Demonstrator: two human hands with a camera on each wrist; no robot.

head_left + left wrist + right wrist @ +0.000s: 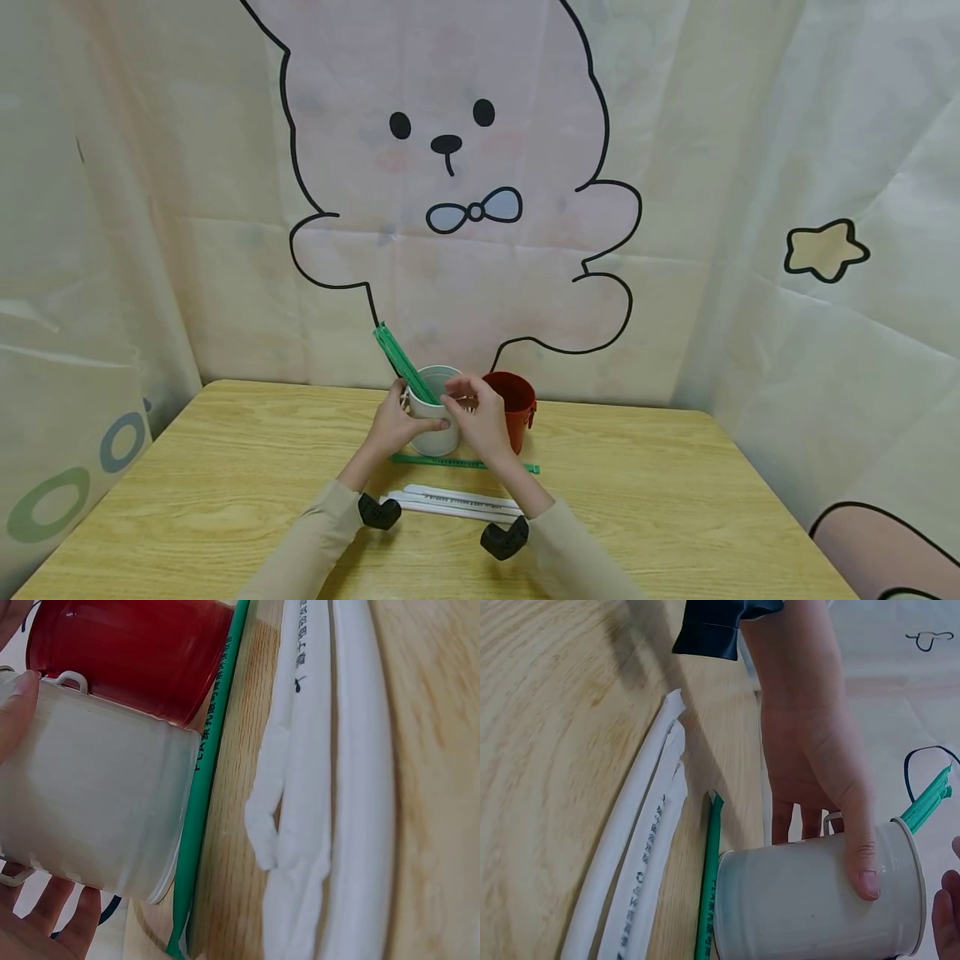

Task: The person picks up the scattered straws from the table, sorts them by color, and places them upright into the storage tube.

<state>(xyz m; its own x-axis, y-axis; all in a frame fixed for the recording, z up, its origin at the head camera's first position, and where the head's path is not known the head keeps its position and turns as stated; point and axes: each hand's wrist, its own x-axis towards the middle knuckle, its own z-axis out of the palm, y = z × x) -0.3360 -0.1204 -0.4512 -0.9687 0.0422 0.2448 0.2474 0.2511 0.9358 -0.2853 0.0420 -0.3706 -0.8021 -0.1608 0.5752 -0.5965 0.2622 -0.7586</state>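
My left hand (395, 423) grips a small white metal bucket (802, 900), thumb across its front and fingers round its left side by the handle loop. Two or so green-wrapped straws (405, 364) lean out of the bucket toward the left; their lower ends are inside it. At the bucket's right rim is my right hand (482, 417), fingers loosely bent and thumb close to the rim, with no straw between them. A further green-wrapped straw (206, 769) lies on the table along the foot of the bucket.
Close at the right of the white bucket stands a red bucket (519, 408), partly behind my right hand. Three white-wrapped straws (634, 877) lie side by side nearer me on the wooden table (660, 500). A printed cloth (675, 250) hangs behind the table's back edge.
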